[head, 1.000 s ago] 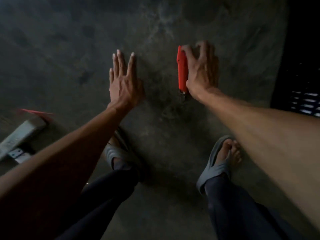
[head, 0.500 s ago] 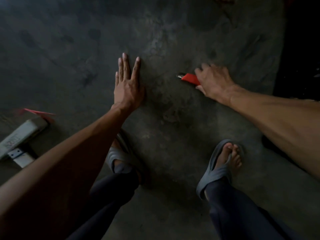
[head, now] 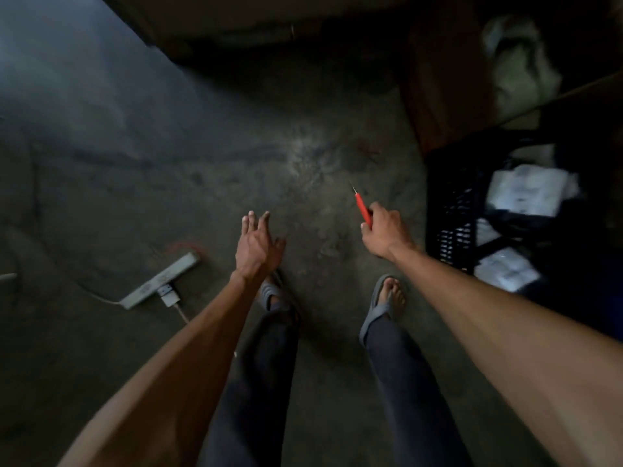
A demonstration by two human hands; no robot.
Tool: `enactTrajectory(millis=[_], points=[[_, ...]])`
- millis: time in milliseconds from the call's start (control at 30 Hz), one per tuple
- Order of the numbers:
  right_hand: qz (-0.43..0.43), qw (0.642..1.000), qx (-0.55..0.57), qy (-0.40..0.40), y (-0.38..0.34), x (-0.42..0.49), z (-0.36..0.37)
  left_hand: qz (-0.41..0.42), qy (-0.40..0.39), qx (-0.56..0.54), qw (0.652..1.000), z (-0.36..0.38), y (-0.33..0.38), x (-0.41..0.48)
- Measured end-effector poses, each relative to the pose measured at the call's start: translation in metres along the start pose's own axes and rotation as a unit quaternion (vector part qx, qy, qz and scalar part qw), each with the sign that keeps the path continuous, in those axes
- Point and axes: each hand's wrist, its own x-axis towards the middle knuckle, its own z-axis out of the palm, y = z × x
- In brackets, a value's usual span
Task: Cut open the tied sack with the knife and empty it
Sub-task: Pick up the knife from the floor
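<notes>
My right hand (head: 382, 232) is closed around a red-handled knife (head: 362, 207), whose thin blade sticks out up and to the left, raised above the concrete floor (head: 168, 163). My left hand (head: 257, 246) hangs beside it on the left, fingers apart and holding nothing. At the top right, in the dark, stands a pale bulky shape (head: 515, 62) that may be a sack; it is too blurred to tell. Both my feet in grey sandals are on the floor below my hands.
A black plastic crate (head: 451, 210) with white packets inside stands at the right. A white power strip (head: 160, 281) with a plug and cable lies on the floor at the left. A dark wall or ledge (head: 256, 35) runs along the top.
My right hand has lifted the red knife off the floor, and its blade now points upward. My left hand has come off the floor. The view has swung up, showing the crate and the wall.
</notes>
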Motion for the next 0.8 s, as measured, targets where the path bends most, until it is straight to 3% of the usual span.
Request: enactTrajectory(millis=[200,367,500,800], points=[[-0.036,0.997,0.060,0.045,-0.099,-0.179,-0.152,0.059,0.051,-0.027,0.997,-0.191,0.064,-0.163],[-0.058,0.981,0.157,0.095,-0.170,-0.252,-0.233,0.113,0.151,-0.069,0.980,-0.316,0.088,-0.234],[-0.080,0.951,0.260,0.145,-0.217,-0.261,-0.282,0.140,0.216,-0.087,0.962,-0.386,0.104,-0.248],[-0.166,0.924,0.268,0.217,-0.312,-0.169,-0.404,0.197,0.299,-0.100,0.928,-0.501,0.162,-0.165]])
